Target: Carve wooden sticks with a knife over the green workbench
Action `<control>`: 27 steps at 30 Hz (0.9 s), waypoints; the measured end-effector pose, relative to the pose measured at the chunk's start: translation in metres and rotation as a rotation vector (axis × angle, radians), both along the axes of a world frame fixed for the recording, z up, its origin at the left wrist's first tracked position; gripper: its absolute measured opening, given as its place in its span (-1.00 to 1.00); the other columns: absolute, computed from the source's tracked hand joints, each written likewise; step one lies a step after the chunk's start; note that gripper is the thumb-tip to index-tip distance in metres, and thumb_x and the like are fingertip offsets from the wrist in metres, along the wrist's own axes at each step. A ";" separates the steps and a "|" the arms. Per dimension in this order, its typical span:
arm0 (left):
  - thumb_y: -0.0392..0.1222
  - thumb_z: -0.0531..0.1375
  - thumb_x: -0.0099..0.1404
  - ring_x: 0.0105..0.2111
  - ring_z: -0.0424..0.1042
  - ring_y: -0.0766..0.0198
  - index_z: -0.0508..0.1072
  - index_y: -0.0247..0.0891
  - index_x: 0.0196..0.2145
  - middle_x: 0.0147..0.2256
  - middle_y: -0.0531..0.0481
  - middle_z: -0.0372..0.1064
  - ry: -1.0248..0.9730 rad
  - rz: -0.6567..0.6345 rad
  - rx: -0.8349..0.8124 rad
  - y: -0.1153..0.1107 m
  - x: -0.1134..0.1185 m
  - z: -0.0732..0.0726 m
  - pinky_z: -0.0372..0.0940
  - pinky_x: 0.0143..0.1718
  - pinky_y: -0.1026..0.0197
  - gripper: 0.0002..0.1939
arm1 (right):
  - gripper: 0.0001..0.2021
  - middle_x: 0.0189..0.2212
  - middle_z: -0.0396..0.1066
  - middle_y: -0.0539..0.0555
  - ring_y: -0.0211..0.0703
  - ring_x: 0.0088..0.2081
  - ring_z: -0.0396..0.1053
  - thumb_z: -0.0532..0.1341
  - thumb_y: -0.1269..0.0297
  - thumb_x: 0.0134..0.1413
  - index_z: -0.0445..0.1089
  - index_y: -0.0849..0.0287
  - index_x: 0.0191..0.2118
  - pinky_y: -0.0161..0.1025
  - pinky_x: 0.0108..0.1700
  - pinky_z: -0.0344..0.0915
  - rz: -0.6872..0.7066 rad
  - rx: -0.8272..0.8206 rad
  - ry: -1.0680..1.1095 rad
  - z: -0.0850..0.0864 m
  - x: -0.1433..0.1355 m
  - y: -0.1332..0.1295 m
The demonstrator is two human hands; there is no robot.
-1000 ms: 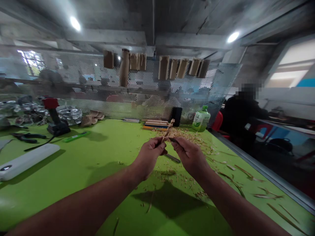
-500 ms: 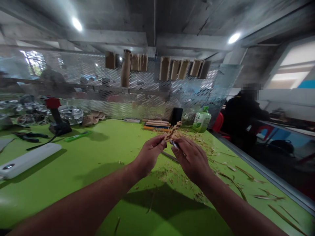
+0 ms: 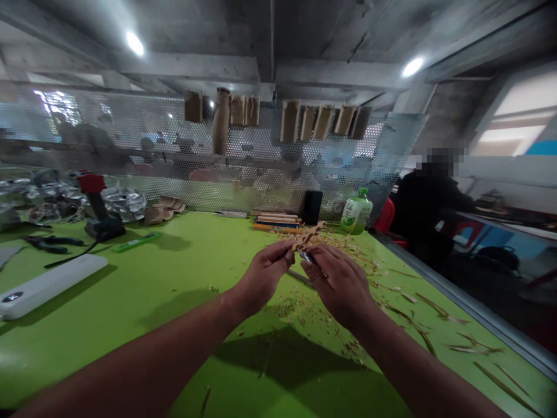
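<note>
My left hand (image 3: 261, 276) is closed, thumb and fingers pinching the near end of a thin, notched piece of carved wood (image 3: 310, 234). The wood slants up and away to the right. Close beside it, my right hand (image 3: 342, 281) is wrapped round a small knife whose shiny blade (image 3: 304, 255) shows at the fingertips, against or very near the wood. Its handle is hidden in my fingers. Under the hands a narrow grey bar (image 3: 300, 277) lies on the green table (image 3: 174, 325), among pale wood shavings (image 3: 300, 307).
Behind the hands stand stacked pencil-like sticks (image 3: 276, 222), a black phone (image 3: 312, 207) and a green bottle (image 3: 357, 213). To the left lie a white power bank-like bar (image 3: 56, 284), a green utility knife (image 3: 137, 242), pliers (image 3: 52, 242) and a cordless drill (image 3: 100, 206). A person (image 3: 430, 203) sits at right.
The far end of the carved wood has dipped slightly. Both hands keep their grips and have hardly moved.
</note>
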State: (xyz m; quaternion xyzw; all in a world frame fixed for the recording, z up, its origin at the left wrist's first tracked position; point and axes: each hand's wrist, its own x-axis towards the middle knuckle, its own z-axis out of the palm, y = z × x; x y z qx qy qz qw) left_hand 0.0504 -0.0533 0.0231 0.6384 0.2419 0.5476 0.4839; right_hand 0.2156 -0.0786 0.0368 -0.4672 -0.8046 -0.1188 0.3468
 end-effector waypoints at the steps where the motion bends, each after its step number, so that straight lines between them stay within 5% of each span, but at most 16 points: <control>1: -0.11 0.17 0.28 -0.12 0.35 0.20 0.55 -0.22 -0.11 -0.18 -0.07 0.45 0.011 0.002 0.007 0.000 0.000 0.000 0.23 -0.07 0.18 -0.72 | -0.71 -0.21 0.44 0.12 -0.08 -0.16 0.36 -0.03 0.12 0.31 0.37 0.13 -0.20 -0.18 -0.12 0.20 -0.003 -0.003 -0.007 0.000 0.000 0.000; 8: -0.18 0.09 0.32 -0.10 0.34 0.19 0.53 -0.24 -0.13 -0.15 -0.08 0.42 0.105 0.046 0.125 -0.004 -0.003 0.005 0.22 -0.01 0.17 -0.72 | -0.67 -0.25 0.44 0.13 -0.09 -0.22 0.35 -0.07 0.11 0.33 0.36 0.14 -0.23 -0.23 -0.22 0.15 -0.067 0.024 -0.126 0.000 0.001 -0.001; 14: -0.02 0.18 0.25 -0.22 0.37 0.21 0.50 -0.27 -0.13 -0.24 -0.07 0.43 0.254 0.192 0.180 0.003 0.000 -0.007 0.27 -0.15 0.21 -0.67 | -0.75 -0.28 0.44 0.13 -0.12 -0.29 0.34 -0.03 0.18 0.32 0.33 0.16 -0.23 -0.25 -0.30 0.07 -0.177 0.096 -0.222 -0.009 -0.002 0.003; 20: -0.06 0.20 0.24 -0.23 0.38 0.22 0.52 -0.23 -0.23 -0.26 -0.04 0.44 0.189 0.228 0.180 0.010 0.004 -0.019 0.27 -0.16 0.23 -0.77 | -0.77 -0.33 0.43 0.13 -0.11 -0.31 0.33 -0.03 0.26 0.30 0.33 0.17 -0.27 -0.25 -0.33 0.05 -0.195 0.112 -0.227 -0.012 -0.007 0.004; 27: -0.10 0.22 0.21 -0.24 0.41 0.23 0.53 -0.26 -0.23 -0.28 -0.03 0.47 0.102 0.208 0.064 0.000 0.009 -0.011 0.27 -0.17 0.25 -0.77 | -0.82 -0.35 0.41 0.13 -0.12 -0.33 0.31 0.00 0.31 0.27 0.32 0.17 -0.29 -0.24 -0.34 0.03 -0.198 0.161 -0.210 -0.014 -0.010 0.005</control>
